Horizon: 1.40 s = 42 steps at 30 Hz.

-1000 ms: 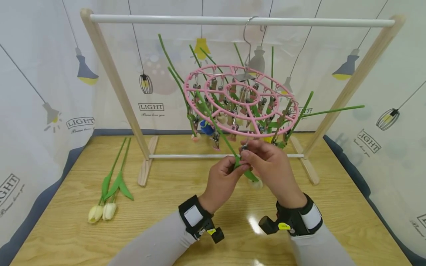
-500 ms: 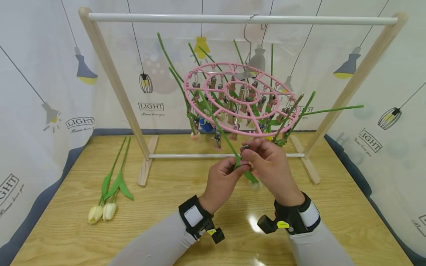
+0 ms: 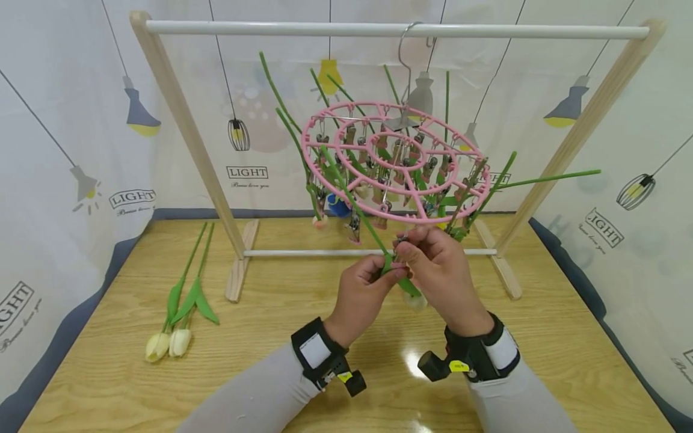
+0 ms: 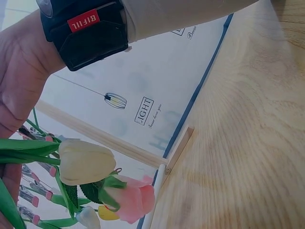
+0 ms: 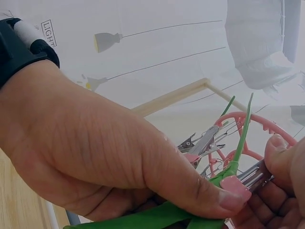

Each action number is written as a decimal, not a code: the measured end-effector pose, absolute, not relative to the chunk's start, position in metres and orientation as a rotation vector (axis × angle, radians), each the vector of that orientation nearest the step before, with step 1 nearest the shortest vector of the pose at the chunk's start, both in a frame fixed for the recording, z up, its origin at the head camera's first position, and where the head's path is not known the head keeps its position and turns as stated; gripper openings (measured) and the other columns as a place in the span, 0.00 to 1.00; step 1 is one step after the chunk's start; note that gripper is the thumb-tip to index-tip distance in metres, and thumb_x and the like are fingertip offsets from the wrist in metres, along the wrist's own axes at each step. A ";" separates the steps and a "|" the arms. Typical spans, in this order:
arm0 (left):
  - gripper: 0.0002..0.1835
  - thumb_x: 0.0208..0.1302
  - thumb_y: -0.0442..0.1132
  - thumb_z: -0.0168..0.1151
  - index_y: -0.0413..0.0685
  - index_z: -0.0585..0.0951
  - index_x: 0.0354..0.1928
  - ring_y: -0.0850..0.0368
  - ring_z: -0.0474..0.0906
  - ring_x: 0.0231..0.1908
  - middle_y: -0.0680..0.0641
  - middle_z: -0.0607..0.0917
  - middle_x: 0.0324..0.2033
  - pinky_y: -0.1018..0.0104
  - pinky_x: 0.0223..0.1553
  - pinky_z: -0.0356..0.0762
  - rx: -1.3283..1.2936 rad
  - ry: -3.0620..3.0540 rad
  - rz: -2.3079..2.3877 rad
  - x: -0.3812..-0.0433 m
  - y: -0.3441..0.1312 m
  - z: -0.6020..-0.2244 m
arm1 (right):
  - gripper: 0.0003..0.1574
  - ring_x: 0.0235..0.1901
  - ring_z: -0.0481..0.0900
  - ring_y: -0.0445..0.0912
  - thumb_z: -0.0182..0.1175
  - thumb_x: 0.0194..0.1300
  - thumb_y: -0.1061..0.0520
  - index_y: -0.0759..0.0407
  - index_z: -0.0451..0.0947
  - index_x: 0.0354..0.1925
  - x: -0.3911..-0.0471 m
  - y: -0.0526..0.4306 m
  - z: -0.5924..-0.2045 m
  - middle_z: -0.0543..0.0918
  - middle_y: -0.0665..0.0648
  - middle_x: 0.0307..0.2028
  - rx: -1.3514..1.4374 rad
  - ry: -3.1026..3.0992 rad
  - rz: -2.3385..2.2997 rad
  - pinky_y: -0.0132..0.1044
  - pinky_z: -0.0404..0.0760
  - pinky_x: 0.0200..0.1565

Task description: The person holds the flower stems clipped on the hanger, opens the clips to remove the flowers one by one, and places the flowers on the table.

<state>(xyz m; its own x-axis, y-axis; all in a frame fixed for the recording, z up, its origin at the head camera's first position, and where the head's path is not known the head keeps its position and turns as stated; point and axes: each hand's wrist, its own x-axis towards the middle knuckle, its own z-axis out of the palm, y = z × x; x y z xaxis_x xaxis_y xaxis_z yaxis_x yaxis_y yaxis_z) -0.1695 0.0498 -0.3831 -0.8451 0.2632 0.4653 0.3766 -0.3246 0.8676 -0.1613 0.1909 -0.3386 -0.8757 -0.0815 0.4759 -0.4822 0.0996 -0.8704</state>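
Observation:
Below the front edge of a pink round clip hanger (image 3: 422, 210), my left hand (image 3: 364, 294) pinches the green stem of a white artificial tulip (image 4: 86, 162), whose bloom points downward. My right hand (image 3: 446, 279) grips a metal clothes clip (image 5: 256, 175) hanging from that ring. In the right wrist view, the clip's pink tip (image 5: 236, 185) is right at the stem, beside my left thumb. Green leaves (image 5: 143, 217) spread below the left hand there. A pink rose (image 4: 131, 200) hangs beyond the tulip in the left wrist view.
The hanger's metal hook (image 3: 406, 54) sits on the white top bar (image 3: 271, 29) of a wooden-legged rack. Several clips and upside-down flowers, including a blue one (image 3: 338, 205), hang from it. Two pale tulips (image 3: 180, 343) lie on the wooden table (image 3: 260, 331) at left.
Both hands keep nearly the same hold and place on the stem and clip. The head view has shifted slightly, and the hanger now appears a little further right.

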 end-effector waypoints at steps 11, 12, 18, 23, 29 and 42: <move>0.08 0.61 0.33 0.60 0.36 0.80 0.40 0.50 0.81 0.39 0.34 0.84 0.40 0.54 0.42 0.82 -0.834 -1.840 -2.267 -0.172 0.047 -0.387 | 0.05 0.35 0.78 0.51 0.56 0.65 0.62 0.64 0.72 0.38 -0.164 0.193 -0.340 0.82 0.53 0.37 0.593 -2.007 1.859 0.30 0.79 0.26; 0.08 0.61 0.34 0.60 0.37 0.80 0.40 0.52 0.80 0.39 0.35 0.84 0.40 0.57 0.40 0.83 -0.834 -1.853 -2.247 -0.172 0.046 -0.387 | 0.05 0.35 0.78 0.51 0.56 0.65 0.62 0.64 0.72 0.38 -0.163 0.193 -0.339 0.82 0.53 0.37 0.595 -2.004 1.867 0.30 0.79 0.26; 0.06 0.62 0.35 0.60 0.39 0.80 0.38 0.54 0.80 0.37 0.36 0.85 0.38 0.68 0.35 0.80 -0.817 -1.910 -2.168 -0.169 0.037 -0.382 | 0.07 0.37 0.78 0.52 0.55 0.65 0.62 0.64 0.71 0.40 -0.162 0.193 -0.338 0.80 0.56 0.38 0.605 -2.019 1.875 0.28 0.77 0.25; 0.07 0.62 0.32 0.59 0.35 0.79 0.40 0.50 0.81 0.40 0.32 0.84 0.37 0.61 0.42 0.83 -0.852 -1.862 -2.202 -0.169 0.033 -0.383 | 0.10 0.38 0.78 0.53 0.57 0.64 0.60 0.64 0.72 0.42 -0.164 0.192 -0.338 0.79 0.60 0.40 0.546 -2.012 1.952 0.29 0.78 0.29; 0.10 0.61 0.32 0.59 0.33 0.80 0.42 0.50 0.81 0.41 0.31 0.84 0.38 0.60 0.43 0.82 -0.861 -1.842 -2.219 -0.170 0.030 -0.383 | 0.11 0.41 0.76 0.54 0.58 0.64 0.59 0.64 0.73 0.42 -0.166 0.192 -0.339 0.79 0.60 0.42 0.500 -2.016 1.978 0.32 0.81 0.41; 0.09 0.63 0.30 0.56 0.33 0.79 0.43 0.51 0.80 0.42 0.33 0.84 0.39 0.59 0.44 0.82 -0.948 -1.890 -2.009 -0.163 0.016 -0.371 | 0.13 0.43 0.76 0.54 0.58 0.64 0.57 0.64 0.73 0.44 -0.164 0.192 -0.337 0.80 0.61 0.44 0.505 -2.054 1.957 0.32 0.81 0.42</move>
